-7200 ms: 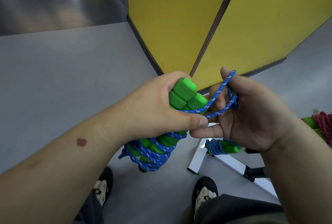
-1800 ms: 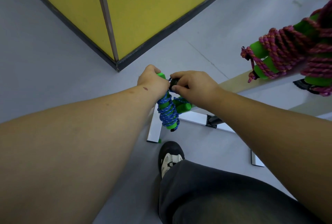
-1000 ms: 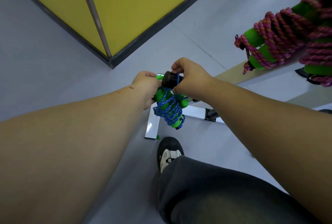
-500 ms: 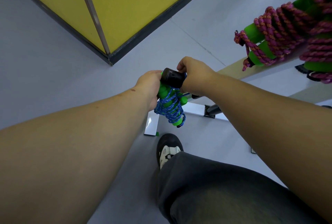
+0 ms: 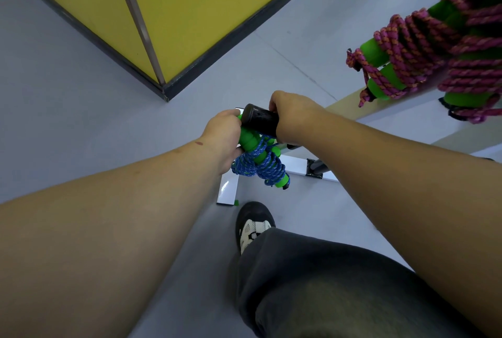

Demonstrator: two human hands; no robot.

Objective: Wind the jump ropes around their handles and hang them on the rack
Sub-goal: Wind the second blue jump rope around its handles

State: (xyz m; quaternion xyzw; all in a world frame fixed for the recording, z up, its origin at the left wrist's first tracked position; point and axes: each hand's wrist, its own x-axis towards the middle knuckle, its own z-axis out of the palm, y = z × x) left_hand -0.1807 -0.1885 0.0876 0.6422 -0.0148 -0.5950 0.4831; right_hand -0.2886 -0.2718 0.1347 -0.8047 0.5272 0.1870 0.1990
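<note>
far left, a yellow panel (image 5: 206,6) with a dark base strip stands on the grey floor (image 5: 68,126). the left hand (image 5: 221,139) grips the green handles of the blue jump rope (image 5: 258,161), fingers curled round their upper end; the wound bundle hangs down just below a black peg (image 5: 259,122) of the rack. the right hand (image 5: 293,112) sits on the peg's right side, its fingers hidden beyond it, so i cannot tell how they lie. the rack's white foot (image 5: 228,188) lies on the floor beneath, a black shoe (image 5: 254,225) near it. far right, a pink jump rope (image 5: 423,47) wound on green handles hangs by a pale rail (image 5: 350,107)
</note>
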